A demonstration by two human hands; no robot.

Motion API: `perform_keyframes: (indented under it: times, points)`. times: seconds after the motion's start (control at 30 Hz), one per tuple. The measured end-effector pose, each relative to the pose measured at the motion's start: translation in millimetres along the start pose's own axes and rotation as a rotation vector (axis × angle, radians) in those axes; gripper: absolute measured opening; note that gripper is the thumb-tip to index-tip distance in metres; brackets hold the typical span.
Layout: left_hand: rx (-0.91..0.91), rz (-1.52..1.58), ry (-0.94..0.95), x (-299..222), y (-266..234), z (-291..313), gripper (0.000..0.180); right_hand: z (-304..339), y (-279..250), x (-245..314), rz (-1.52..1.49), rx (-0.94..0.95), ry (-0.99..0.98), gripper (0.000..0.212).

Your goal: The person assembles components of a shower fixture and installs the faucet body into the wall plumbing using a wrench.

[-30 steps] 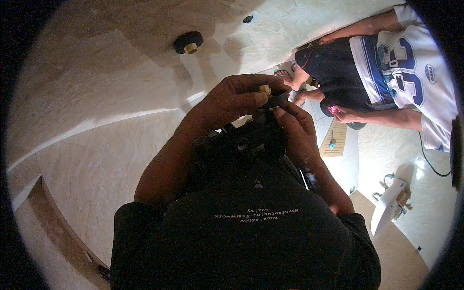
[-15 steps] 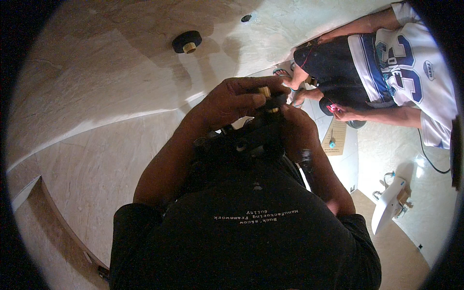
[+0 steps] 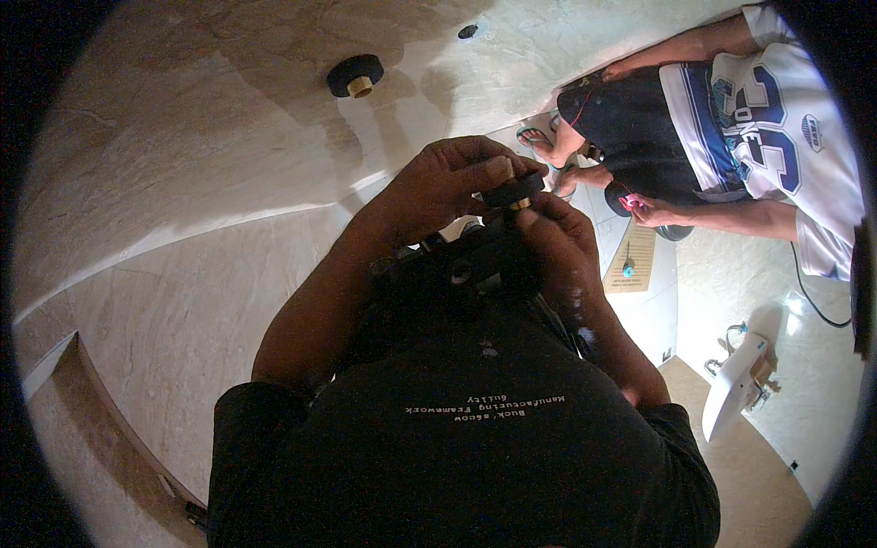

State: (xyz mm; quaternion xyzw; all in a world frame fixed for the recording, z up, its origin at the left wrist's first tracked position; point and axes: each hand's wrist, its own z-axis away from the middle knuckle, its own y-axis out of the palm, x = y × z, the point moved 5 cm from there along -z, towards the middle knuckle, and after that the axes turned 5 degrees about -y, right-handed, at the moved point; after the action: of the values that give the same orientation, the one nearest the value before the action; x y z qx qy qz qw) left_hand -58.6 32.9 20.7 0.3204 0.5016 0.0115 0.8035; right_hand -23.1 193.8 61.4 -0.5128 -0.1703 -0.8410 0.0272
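Between my two hands is a black, disc-shaped fitting with a brass end showing below it. My left hand is closed, thumb and fingers pinched at the upper side of the disc. What its fingertips cover there is hidden. My right hand grips from the other side, thumb against the brass end. On the wall ahead, to the left, a similar black round fitting is mounted with a brass nut sticking out.
A small dark hole opens in the marbled wall. To the right stands another person, a small pink object in one hand. A cardboard sheet lies on the tiled floor. A white washbasin hangs at the right.
The brass piece above the disc no longer shows; my left hand has shifted slightly over it. The disc now tilts with its lower brass end in view. The other person barely moved.
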Motion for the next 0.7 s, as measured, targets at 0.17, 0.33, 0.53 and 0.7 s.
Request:
perform_keyframes:
  times: [0.17,0.33,0.53,0.7]
  points:
    - [-0.006,-0.017,-0.040,-4,3,2,0.040,-4,-6,-9,0.004,-0.065,0.044,0.036]
    - [-0.007,-0.002,-0.030,-7,5,4,0.043,-2,-3,-12,-0.083,-0.014,0.055,0.037]
    - [0.030,-0.097,-0.026,-10,4,3,0.047,1,-4,-13,0.006,-0.054,0.010,0.038]
    - [0.023,-0.156,0.039,-11,2,2,0.045,-5,-6,-11,-0.027,-0.001,0.062,0.038]
